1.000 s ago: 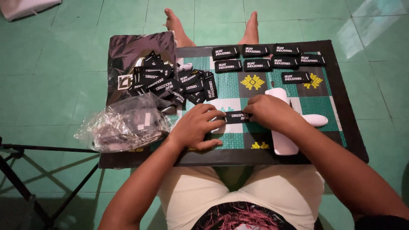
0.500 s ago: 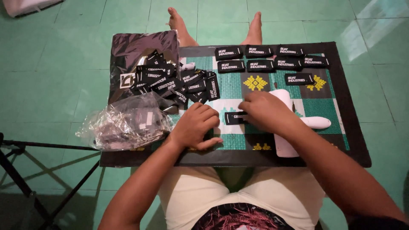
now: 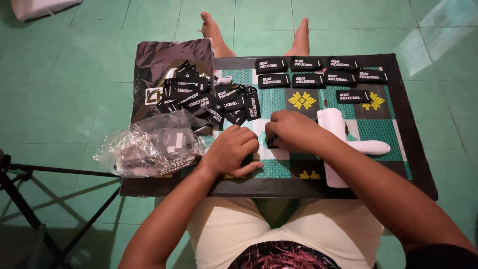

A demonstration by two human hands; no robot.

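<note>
Right hand (image 3: pixel 294 132) grip pinches a small black label (image 3: pixel 272 142) at its fingertips (mostly hidden, long axis unclear). Left hand (image 3: pixel 233 149), just beside the grip, rests half-curled on the counter (image 3: pixel 279 187), grasping nothing visible.

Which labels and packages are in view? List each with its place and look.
Black rectangular woven labels: neat rows, board's far side, white lettering.
Loose heap of identical black labels: far left.
Crumpled clear plastic bags: near left.
Small black label: under right hand, beside left hand.

Black labels (image 3: pixel 307 64), green-yellow patterned board (image 3: pixel 378 130)
</note>
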